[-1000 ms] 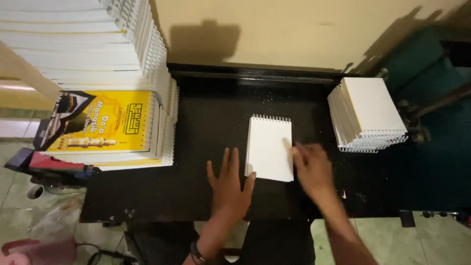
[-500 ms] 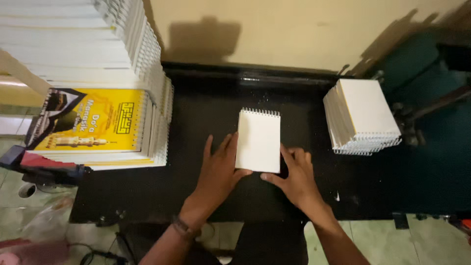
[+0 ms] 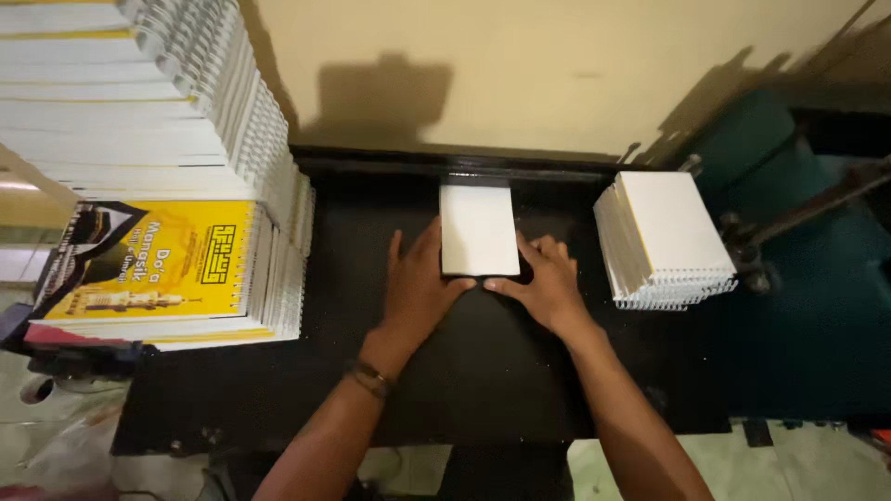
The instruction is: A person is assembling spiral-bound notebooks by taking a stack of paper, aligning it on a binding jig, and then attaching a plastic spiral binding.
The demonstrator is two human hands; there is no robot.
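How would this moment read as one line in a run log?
left hand: on white booklet | right hand: on booklet's near edge | booklet: flat on black table, far end at back rail

The white pad (image 3: pixel 478 229) has slid toward 12 o'clock across the black surface (image 3: pixel 371 371). A second ago it lay mid-surface with its spiral edge in view; now its far end sits against the raised bar at the back and the spiral no longer shows. Both hands have gone forward with it. The left hand (image 3: pixel 419 288), earlier flat at the pad's 7 o'clock, now presses along its 9 o'clock edge. The right hand (image 3: pixel 546 283), earlier at its 4 o'clock, now meets the near corner, fingers up its 3 o'clock side.
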